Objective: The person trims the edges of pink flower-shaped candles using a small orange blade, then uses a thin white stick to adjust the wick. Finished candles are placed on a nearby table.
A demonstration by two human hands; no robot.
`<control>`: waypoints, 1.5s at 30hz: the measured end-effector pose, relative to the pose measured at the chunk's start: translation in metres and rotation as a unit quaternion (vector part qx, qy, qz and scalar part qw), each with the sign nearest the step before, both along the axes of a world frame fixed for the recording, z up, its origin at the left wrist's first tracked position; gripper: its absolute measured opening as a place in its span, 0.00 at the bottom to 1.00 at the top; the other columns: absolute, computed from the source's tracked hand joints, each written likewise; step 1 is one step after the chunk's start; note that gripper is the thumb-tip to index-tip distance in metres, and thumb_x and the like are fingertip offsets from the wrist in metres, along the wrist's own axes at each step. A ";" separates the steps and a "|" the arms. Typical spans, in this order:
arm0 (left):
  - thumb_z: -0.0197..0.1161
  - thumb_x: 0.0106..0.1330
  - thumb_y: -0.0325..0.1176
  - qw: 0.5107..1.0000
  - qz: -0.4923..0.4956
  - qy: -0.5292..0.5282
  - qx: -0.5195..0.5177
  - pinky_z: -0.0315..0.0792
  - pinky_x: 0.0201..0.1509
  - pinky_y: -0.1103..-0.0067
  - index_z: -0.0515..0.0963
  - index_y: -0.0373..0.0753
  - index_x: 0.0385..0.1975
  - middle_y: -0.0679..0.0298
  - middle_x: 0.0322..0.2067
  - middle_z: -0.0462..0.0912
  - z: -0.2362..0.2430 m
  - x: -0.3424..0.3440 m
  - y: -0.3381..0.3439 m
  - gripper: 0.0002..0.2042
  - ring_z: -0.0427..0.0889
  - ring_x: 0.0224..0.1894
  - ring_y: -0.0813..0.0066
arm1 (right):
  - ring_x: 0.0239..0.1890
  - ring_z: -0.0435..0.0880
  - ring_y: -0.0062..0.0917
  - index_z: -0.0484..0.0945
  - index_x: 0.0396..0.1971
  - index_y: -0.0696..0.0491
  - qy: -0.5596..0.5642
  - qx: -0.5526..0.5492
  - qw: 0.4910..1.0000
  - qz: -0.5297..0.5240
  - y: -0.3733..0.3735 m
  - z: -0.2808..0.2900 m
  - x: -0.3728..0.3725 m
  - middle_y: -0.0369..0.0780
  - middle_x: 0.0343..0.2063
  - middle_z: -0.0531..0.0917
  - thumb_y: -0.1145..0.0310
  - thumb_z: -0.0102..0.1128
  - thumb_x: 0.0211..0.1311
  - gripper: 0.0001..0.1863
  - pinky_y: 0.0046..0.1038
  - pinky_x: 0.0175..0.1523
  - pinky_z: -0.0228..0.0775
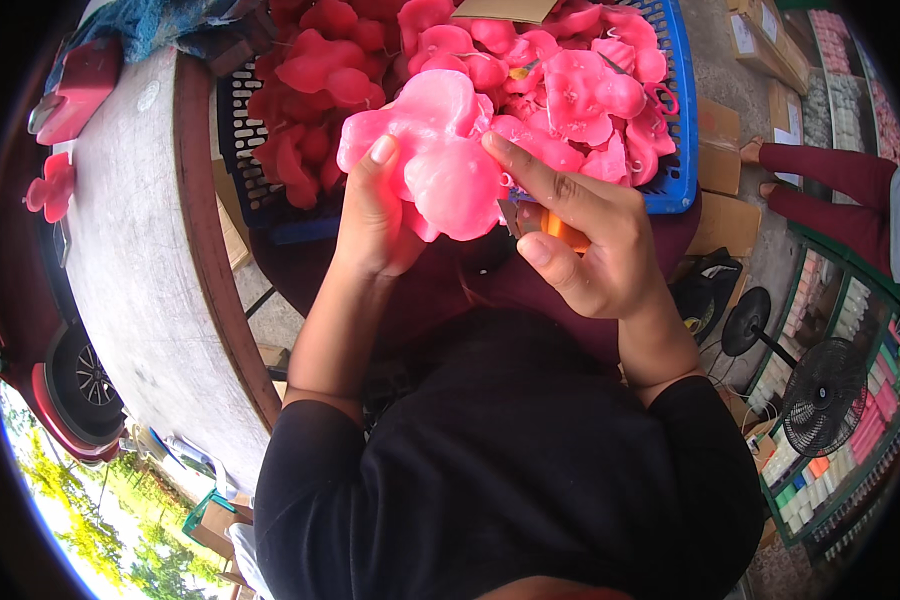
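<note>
My left hand grips a glossy pink, rounded, lobed wax-like piece from its left side, thumb on top. In my right hand is a small knife with an orange handle, mostly hidden by the fingers. Its short metal blade points at the lower right edge of the pink piece, and my index fingertip rests near that edge. Just beyond my hands, a blue plastic basket holds a heap of similar pink pieces, some with thin strings that look like wicks.
A worn pale tabletop with a brown edge runs along the left, bearing a small pink piece. To the right stand black fans, cardboard boxes and shelves of coloured rolls. Another person's legs show there.
</note>
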State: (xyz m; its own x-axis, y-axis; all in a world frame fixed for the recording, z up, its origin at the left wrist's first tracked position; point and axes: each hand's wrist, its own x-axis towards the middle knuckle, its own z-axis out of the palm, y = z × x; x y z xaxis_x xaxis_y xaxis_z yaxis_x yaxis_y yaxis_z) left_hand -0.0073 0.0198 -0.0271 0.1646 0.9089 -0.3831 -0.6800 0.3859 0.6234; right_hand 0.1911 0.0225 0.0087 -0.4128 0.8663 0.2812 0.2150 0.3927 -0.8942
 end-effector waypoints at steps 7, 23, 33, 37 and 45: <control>0.60 0.60 0.49 1.000 -0.002 0.007 -0.005 0.73 0.56 0.68 0.64 0.35 0.57 0.56 0.51 0.74 -0.002 0.000 0.001 0.31 0.77 0.52 0.63 | 0.12 0.71 0.20 0.76 0.55 0.45 -0.020 0.047 0.998 -0.045 0.000 -0.004 -0.003 0.34 0.12 0.73 0.61 0.59 0.56 0.24 0.23 0.20 0.66; 0.63 0.57 0.52 0.999 -0.004 0.027 0.020 0.72 0.57 0.68 0.63 0.36 0.58 0.55 0.51 0.74 0.000 0.001 0.001 0.35 0.76 0.53 0.63 | 0.19 0.71 0.17 0.73 0.56 0.60 -0.051 -0.021 0.998 0.030 0.002 0.006 0.003 0.37 0.17 0.74 0.63 0.54 0.61 0.25 0.19 0.26 0.63; 0.63 0.57 0.49 1.000 -0.010 0.029 -0.002 0.72 0.56 0.67 0.63 0.36 0.58 0.56 0.51 0.73 -0.004 -0.002 -0.001 0.33 0.76 0.53 0.64 | 0.17 0.72 0.20 0.73 0.56 0.57 -0.063 -0.032 0.997 0.033 -0.001 0.012 0.006 0.38 0.15 0.75 0.57 0.54 0.58 0.28 0.21 0.25 0.64; 0.65 0.56 0.49 0.999 -0.001 0.027 0.018 0.72 0.57 0.67 0.62 0.37 0.58 0.56 0.52 0.73 -0.005 -0.002 0.002 0.34 0.75 0.53 0.64 | 0.16 0.69 0.19 0.74 0.55 0.57 -0.071 -0.017 0.997 0.023 0.000 0.012 0.004 0.37 0.15 0.74 0.57 0.54 0.59 0.27 0.22 0.24 0.63; 0.67 0.54 0.48 0.999 -0.009 0.025 0.041 0.71 0.57 0.67 0.62 0.37 0.57 0.56 0.51 0.73 -0.006 -0.005 0.002 0.35 0.74 0.54 0.64 | 0.19 0.71 0.17 0.74 0.55 0.58 -0.086 -0.023 0.995 0.036 0.002 0.008 0.006 0.38 0.19 0.77 0.62 0.53 0.62 0.24 0.19 0.28 0.65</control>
